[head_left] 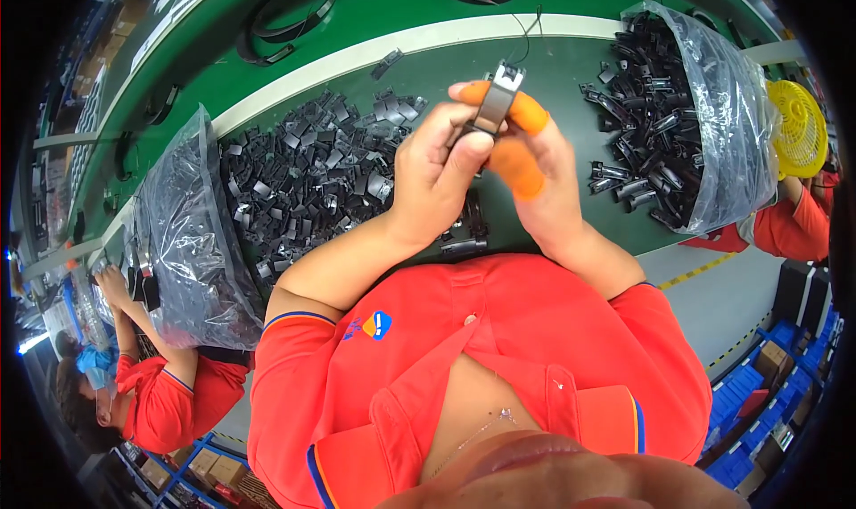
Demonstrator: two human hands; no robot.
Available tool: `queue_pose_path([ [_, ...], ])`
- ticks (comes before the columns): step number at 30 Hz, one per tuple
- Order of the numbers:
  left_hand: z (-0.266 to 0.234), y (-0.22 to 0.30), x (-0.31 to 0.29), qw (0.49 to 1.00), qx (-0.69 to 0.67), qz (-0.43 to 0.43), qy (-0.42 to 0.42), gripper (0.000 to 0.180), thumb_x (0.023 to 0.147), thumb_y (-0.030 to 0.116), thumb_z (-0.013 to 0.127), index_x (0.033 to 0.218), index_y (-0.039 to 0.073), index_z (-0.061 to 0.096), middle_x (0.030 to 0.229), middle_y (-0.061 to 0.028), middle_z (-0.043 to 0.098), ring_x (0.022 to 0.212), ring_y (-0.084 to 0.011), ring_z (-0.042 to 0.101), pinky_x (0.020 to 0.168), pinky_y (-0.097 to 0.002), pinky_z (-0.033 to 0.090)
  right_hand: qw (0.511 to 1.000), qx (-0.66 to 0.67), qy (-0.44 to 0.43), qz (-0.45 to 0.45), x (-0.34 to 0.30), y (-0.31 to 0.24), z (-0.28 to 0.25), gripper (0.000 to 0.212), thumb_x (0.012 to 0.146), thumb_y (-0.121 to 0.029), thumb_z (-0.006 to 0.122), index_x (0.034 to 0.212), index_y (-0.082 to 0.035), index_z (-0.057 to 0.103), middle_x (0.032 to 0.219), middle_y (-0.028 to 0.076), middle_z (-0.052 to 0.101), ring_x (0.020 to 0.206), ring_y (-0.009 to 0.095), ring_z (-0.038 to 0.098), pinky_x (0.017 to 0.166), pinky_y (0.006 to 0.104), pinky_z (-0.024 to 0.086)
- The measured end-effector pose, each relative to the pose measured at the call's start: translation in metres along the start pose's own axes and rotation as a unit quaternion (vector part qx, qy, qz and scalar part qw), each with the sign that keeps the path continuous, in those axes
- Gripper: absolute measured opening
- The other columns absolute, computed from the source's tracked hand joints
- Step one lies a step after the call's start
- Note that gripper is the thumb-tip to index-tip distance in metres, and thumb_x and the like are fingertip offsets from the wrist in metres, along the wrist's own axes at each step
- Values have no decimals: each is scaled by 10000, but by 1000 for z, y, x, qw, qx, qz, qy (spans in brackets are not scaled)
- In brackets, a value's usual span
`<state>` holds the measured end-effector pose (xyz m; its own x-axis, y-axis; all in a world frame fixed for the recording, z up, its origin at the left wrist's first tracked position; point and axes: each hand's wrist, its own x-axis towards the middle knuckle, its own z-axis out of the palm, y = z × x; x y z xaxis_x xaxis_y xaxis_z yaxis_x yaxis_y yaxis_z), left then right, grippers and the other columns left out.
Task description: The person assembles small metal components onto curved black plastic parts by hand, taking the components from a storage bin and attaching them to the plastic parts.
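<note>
Both my hands meet above the table around a dark curved band (493,108), which looks like part of a headband, with a silver end piece (507,77) and thin black wires (526,33) rising from it. My left hand (430,175) pinches its lower end between thumb and fingers. On the far side, my right hand (551,166) has closed its fingers on the band; its orange finger covers are partly blurred. Beneath my hands lie a few black parts (468,228), half hidden. To the left spreads a heap of small black curved pieces (312,166).
A clear plastic bag (192,242) lies beside the left heap. Another bag (727,117) at right spills longer black parts (646,108). Beyond a pale rail (357,59), black headbands (285,32) rest on a green belt. Co-workers sit left and right, one near a yellow basket (800,127).
</note>
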<state>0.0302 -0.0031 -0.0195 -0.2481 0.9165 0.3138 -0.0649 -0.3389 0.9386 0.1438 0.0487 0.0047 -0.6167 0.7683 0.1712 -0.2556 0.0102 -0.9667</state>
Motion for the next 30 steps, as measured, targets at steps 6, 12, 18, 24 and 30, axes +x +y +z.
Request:
queue_pose_path([
  [6,-9,-8,0,987,-111,-99,-67,340,903,241,500,1125,-15,509,974,-75,582,867,-133,555,763,-241,446,995,88,-46,1,7,0,-13,421,732,-49,689,1106,-30,497,1109,76,534,910,117,550,761,221,470],
  [12,-3,19,7,984,84,-26,-158,470,767,367,659,1042,-1,558,921,-98,616,834,-210,606,743,-305,482,882,-384,-70,-263,9,-6,-29,267,702,-114,696,928,-14,597,963,30,638,898,170,606,737,267,494],
  [18,3,21,5,968,184,68,-155,293,672,240,746,808,18,612,757,-41,604,676,-140,577,637,-249,469,940,-260,-138,-171,1,-5,-35,399,610,-104,698,990,-60,583,863,77,621,750,258,617,654,310,490],
  [24,1,32,15,954,105,-67,-271,434,630,207,783,966,21,581,904,-57,597,859,-152,579,757,-276,467,899,-318,-162,-253,9,-21,-37,308,665,-120,702,921,10,590,933,86,640,870,227,619,784,306,489],
  [30,10,24,6,968,185,-9,-170,324,735,222,689,927,-15,580,884,-86,601,805,-157,592,731,-264,470,925,-259,-62,-271,-3,21,-33,380,612,-37,659,981,-19,571,874,87,631,763,265,620,643,305,499],
])
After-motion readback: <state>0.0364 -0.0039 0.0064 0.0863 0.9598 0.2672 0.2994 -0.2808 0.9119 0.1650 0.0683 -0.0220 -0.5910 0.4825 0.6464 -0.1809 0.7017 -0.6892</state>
